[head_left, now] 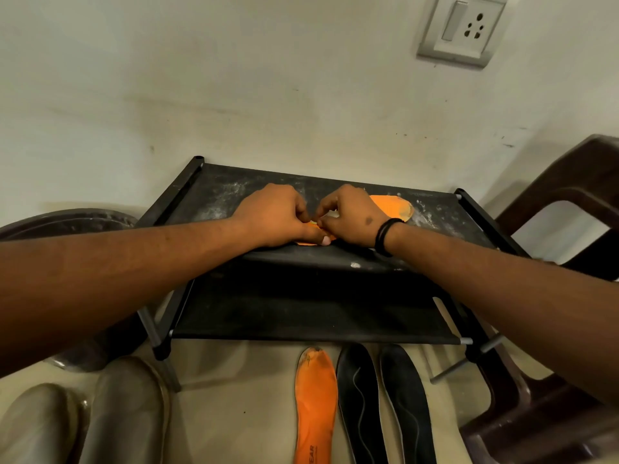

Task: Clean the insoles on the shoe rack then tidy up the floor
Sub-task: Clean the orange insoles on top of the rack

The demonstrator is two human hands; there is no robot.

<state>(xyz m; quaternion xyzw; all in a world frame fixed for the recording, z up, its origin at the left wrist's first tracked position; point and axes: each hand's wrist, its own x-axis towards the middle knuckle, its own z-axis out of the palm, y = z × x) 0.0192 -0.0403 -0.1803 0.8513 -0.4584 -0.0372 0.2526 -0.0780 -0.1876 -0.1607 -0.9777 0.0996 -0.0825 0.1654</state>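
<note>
- Insoles: one orange insole (392,211) on shoe rack (214,192) top shelf; on the floor (234,413), one orange floor insole (315,406) and two black insoles (358,403).
- Left hand (278,216) and right hand (351,216): fingers curled, tips meeting, pinching the shelf insole's near edge.

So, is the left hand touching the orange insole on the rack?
Touching: head view shows the left hand thumb pressed on the orange insole edge.

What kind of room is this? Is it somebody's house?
Probably a home, maybe a corner near the door. A black shoe rack stands against a plain wall with a switch and socket, insoles lie on the floor, and a brown plastic chair stands beside it.
</note>
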